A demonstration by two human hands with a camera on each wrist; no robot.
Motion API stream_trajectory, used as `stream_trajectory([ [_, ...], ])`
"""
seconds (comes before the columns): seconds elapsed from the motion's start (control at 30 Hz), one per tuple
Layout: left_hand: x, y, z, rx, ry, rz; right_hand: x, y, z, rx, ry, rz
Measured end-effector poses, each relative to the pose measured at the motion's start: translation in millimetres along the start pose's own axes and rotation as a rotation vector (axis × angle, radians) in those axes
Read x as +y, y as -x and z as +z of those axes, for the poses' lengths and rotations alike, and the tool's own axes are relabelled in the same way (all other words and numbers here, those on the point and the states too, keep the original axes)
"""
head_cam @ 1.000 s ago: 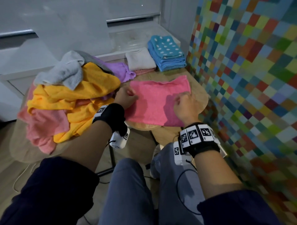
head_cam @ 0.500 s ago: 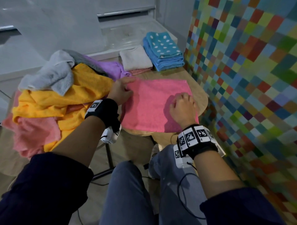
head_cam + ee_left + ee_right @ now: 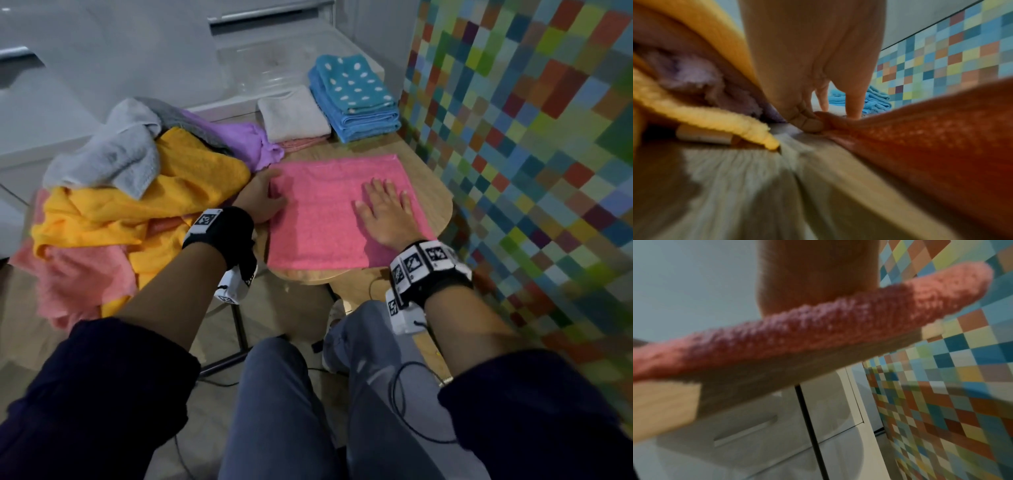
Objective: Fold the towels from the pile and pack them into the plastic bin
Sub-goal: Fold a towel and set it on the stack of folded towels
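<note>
A pink towel (image 3: 325,226) lies flat on the round wooden table (image 3: 436,205). My right hand (image 3: 387,202) rests palm down on its right half, fingers straight and spread. My left hand (image 3: 265,193) is at the towel's left edge. In the left wrist view its curled fingers (image 3: 809,125) pinch the bunched edge of the pink towel (image 3: 931,133). The right wrist view shows only the towel's near edge (image 3: 797,331) under my palm. The unfolded pile (image 3: 144,192) of yellow, grey, purple and pink towels lies to the left. The clear plastic bin (image 3: 274,65) stands behind the table.
A folded white towel (image 3: 293,114) on a thin pink one and a stack of folded blue towels (image 3: 354,99) sit at the table's far edge. A multicoloured tiled wall (image 3: 531,154) runs close along the right. My knees are under the table's near edge.
My right hand has gone from a curled grip near the towel's right edge to a flat palm on it. The towel now lies smoother. My left hand stays at the left edge.
</note>
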State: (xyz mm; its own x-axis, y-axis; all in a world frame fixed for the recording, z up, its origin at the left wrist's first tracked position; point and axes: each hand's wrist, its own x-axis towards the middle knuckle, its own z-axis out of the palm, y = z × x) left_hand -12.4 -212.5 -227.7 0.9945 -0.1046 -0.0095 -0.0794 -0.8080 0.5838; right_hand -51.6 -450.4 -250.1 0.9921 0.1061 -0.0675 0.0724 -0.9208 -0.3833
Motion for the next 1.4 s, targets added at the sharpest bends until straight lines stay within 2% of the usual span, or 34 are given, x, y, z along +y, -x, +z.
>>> stream_trajectory([
  [0.03,1,2,-1,0.001,-0.006,0.005,4,1,-5,0.069,-0.037,0.000],
  [0.07,3,4,-2,-0.003,-0.028,0.008,8,4,-9,0.197,-0.041,0.031],
  [0.13,8,12,-3,-0.027,-0.060,0.005,15,12,-16,0.477,-0.013,0.208],
  [0.17,9,15,-4,-0.023,-0.067,-0.014,17,17,-19,0.528,-0.037,0.322],
  [0.23,10,21,-3,0.020,-0.049,-0.083,25,25,-22,0.497,-0.090,0.474],
  [0.37,11,39,7,0.113,0.070,-0.265,43,45,-22,0.369,-0.230,0.589],
  [0.47,11,57,13,0.135,0.156,-0.289,42,64,-20,0.363,-0.307,0.591],
  [0.57,10,68,12,0.142,0.218,-0.279,34,75,-18,0.406,-0.352,0.503],
  [0.67,15,82,10,0.085,0.203,-0.229,28,84,-16,0.406,-0.460,0.424],
  [0.8,16,97,10,0.003,0.203,-0.095,35,96,-15,0.318,-0.582,0.548],
  [0.87,14,104,9,-0.037,0.180,-0.038,40,99,-15,0.304,-0.634,0.556],
  [0.93,15,110,8,-0.012,0.265,0.030,43,101,-18,0.330,-0.700,0.547],
  [1.03,13,118,6,0.136,0.392,0.107,44,105,-24,0.334,-0.760,0.551],
  [1.13,5,128,10,0.066,0.420,0.082,40,115,-24,0.191,-0.853,0.622],
  [1.2,0,135,13,-0.005,0.320,0.080,37,118,-22,0.122,-0.906,0.634],
  [1.33,-5,136,20,-0.097,-0.115,0.182,33,118,-22,0.088,-0.965,0.628],
  [1.4,-9,135,23,-0.045,-0.164,0.218,34,116,-23,0.123,-0.991,0.621],
])
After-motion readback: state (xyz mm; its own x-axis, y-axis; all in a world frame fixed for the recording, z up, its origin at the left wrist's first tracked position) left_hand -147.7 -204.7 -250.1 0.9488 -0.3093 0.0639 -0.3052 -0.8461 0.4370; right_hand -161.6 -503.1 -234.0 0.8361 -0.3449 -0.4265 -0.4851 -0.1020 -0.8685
